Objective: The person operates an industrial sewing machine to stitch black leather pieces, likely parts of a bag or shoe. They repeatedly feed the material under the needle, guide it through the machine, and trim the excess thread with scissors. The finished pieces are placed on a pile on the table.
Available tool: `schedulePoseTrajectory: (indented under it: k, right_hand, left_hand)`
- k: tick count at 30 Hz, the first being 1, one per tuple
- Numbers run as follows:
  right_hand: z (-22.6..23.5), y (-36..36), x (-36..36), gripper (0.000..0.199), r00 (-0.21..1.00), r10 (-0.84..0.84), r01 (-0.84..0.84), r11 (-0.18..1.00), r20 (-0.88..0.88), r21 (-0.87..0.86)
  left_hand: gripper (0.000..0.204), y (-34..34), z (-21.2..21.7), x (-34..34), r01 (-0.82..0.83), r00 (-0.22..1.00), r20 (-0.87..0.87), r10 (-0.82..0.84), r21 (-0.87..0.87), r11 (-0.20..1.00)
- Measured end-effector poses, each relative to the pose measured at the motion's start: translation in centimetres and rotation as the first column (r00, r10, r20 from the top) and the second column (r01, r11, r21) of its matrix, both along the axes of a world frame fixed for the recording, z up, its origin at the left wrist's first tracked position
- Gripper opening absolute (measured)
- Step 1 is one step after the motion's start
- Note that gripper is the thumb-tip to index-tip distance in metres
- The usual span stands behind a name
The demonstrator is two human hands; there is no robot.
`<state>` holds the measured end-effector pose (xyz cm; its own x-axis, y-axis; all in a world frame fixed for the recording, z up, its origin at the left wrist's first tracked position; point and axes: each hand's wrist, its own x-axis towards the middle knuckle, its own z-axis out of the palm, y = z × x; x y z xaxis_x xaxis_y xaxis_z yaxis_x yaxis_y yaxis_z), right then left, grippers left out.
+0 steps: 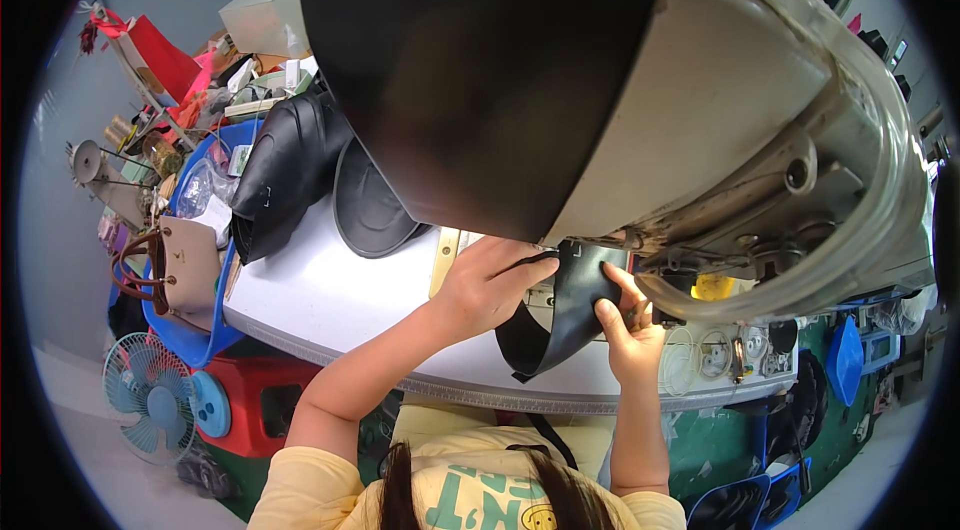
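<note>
A curved piece of black, smooth leather-like material (575,305) hangs over the front of the white table, under the sewing machine's head (720,100). My left hand (485,285) pinches its left upper edge between thumb and fingers. On the right edge, my right hand (632,325) grips the piece, thumb in front and fingers behind. A small pale mark shows near the top of the piece. The machine head hides where the material meets the needle area.
Black curved pieces (285,165) and a round-edged black piece (370,205) lie on the table's left. Spools and small parts (720,355) sit at the right end. A beige handbag (190,265), a blue bin (190,335) and a fan (150,400) stand left.
</note>
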<state>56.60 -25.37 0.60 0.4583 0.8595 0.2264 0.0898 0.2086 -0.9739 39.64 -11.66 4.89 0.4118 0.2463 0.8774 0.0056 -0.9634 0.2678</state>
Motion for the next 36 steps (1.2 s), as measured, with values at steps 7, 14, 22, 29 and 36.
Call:
schedulePoseTrajectory:
  k: [7,14,22,29,36]
  right_hand:
    - [-0.5,0.2,0.3,0.042,0.995,-0.003,0.000,1.000,0.099,0.027]
    - [0.9,0.5,-0.2,0.042,0.998,-0.003,0.001,1.000,0.067,0.031]
    - [5.1,0.7,-4.1,0.056,0.665,-0.183,-0.001,0.969,0.724,0.246]
    - [4.5,1.2,-5.2,0.054,0.590,-0.197,0.047,0.976,0.783,0.211]
    - [5.4,2.0,-4.5,0.050,0.642,-0.165,0.016,0.979,0.749,0.202]
  left_hand:
    - [0.023,0.2,-0.5,0.1,0.024,0.998,0.051,-0.021,-0.060,0.998]
    - [0.021,0.2,-1.9,0.3,0.040,0.998,0.049,-0.032,-0.172,0.984]
    - [0.025,0.7,-3.6,0.2,0.055,0.996,0.077,-0.040,-0.205,0.977]
    - [0.022,0.5,-0.2,-0.4,0.006,0.998,0.060,-0.007,0.012,1.000]
    - [0.019,0.9,-0.4,-0.5,-0.008,0.999,0.036,0.009,-0.019,1.000]
